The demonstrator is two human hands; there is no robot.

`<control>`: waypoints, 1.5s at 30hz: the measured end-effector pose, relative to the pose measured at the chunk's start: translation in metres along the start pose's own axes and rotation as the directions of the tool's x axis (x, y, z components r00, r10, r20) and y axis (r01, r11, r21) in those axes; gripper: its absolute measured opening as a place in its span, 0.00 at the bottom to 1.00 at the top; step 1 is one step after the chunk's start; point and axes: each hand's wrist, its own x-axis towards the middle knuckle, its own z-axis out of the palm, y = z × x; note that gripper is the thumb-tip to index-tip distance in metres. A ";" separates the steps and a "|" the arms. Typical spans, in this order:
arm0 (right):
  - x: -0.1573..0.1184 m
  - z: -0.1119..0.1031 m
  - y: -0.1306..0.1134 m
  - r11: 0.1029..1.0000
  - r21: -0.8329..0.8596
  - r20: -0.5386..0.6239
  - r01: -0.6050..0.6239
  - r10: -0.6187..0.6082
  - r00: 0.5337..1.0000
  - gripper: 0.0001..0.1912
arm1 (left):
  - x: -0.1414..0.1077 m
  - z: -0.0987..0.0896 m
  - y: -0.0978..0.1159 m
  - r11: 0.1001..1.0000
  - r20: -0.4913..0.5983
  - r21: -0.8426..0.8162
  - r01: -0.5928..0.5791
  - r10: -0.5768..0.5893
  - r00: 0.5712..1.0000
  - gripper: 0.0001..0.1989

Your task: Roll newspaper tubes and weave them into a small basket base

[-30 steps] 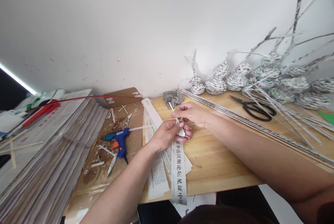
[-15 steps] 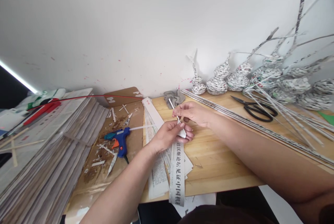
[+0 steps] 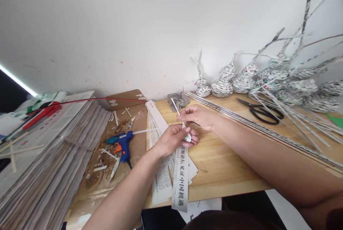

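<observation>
A newspaper strip [image 3: 181, 183] hangs from my left hand [image 3: 178, 137] over the front edge of the table. My left hand is closed on its upper part, thumb on top, with a white folded bit showing between thumb and fingers. Just above, my right hand [image 3: 194, 116] pinches a thin rolled paper tube [image 3: 175, 106] that slants up and to the left and joins the strip. Under my left hand lie more newspaper strips [image 3: 160, 176] in a loose fan. My right fingertips are partly hidden.
A blue glue gun [image 3: 123, 145] lies on stained cardboard at left, beside a tall stack of newspapers [image 3: 61, 144]. Behind my hands is a grey cloth [image 3: 178, 101]. Black scissors [image 3: 262, 111], long paper sticks [image 3: 241, 119] and several woven paper gourds [image 3: 222, 81] are at right.
The rolled tube pokes out farther to the upper left past my right fingers. The strip has been drawn slightly upward, showing another printed character near its lower end.
</observation>
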 end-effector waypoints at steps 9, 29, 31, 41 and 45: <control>-0.002 0.000 0.000 0.999 0.008 0.102 -0.054 0.053 0.993 0.18 | 0.000 0.000 -0.001 1.000 -0.002 -0.008 -0.001 0.001 1.000 0.21; -0.001 -0.002 0.001 1.000 -0.019 0.146 -0.005 0.008 0.989 0.20 | 0.000 -0.001 -0.002 1.000 0.008 0.014 -0.013 0.013 1.000 0.23; -0.001 -0.002 0.001 0.999 -0.024 0.165 -0.028 0.032 0.986 0.20 | 0.000 -0.001 -0.002 1.000 0.012 0.015 -0.013 0.013 1.000 0.23; -0.003 0.000 -0.003 0.999 -0.008 0.165 -0.037 0.038 0.986 0.18 | -0.001 0.002 0.000 1.000 0.016 -0.003 0.001 -0.001 1.000 0.24; -0.001 -0.001 -0.002 1.000 0.017 -0.023 0.013 -0.013 1.000 0.17 | -0.002 0.003 0.000 1.000 0.005 0.014 0.000 -0.001 1.000 0.24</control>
